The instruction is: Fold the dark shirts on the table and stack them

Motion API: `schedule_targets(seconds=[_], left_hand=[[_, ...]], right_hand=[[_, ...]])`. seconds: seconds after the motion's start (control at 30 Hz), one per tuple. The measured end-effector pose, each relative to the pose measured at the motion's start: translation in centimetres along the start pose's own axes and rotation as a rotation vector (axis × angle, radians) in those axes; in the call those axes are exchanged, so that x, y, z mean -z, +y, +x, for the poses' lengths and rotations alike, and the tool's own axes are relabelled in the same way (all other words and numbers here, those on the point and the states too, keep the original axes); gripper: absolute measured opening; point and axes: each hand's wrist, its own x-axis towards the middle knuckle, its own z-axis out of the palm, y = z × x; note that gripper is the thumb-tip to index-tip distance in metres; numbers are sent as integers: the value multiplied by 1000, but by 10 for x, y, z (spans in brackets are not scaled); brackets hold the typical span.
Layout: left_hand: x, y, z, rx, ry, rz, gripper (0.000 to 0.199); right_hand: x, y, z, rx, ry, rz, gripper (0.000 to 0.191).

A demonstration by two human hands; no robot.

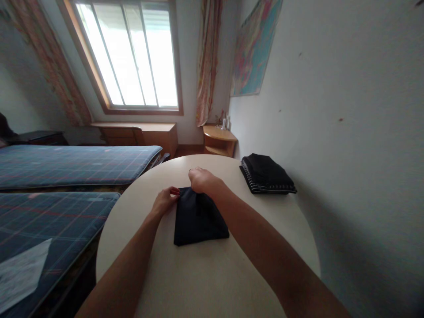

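Note:
A dark, folded cloth (198,223) lies on the pale round table (179,282) in front of me. At its far left corner my left hand (166,198) has its fingers pinched together on the fabric. My right hand (202,179) is closed at the far edge of the same cloth, its fingertips mostly hidden behind the hand. Small creases run through the fabric below the right hand.
A stack of folded black clothes (268,174) sits at the table's right side, near the white wall. Two mattresses with plaid covers (76,165) are at the left, one bearing a paper sheet (24,274). A corner shelf (218,132) stands beyond the table.

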Motion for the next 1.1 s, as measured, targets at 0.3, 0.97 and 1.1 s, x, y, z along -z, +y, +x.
schedule_targets(seconds=[0.3, 0.97, 1.1], left_hand=[[-2, -7, 3, 76, -11, -211, 26], [-20, 12, -4, 108, 17, 25, 46], [-28, 16, -5, 83, 38, 23, 50]], right_hand=[[-54, -36, 9, 60, -103, 73, 37], [-140, 67, -49, 227, 159, 284, 56], [-142, 64, -50, 227, 181, 324, 56]])
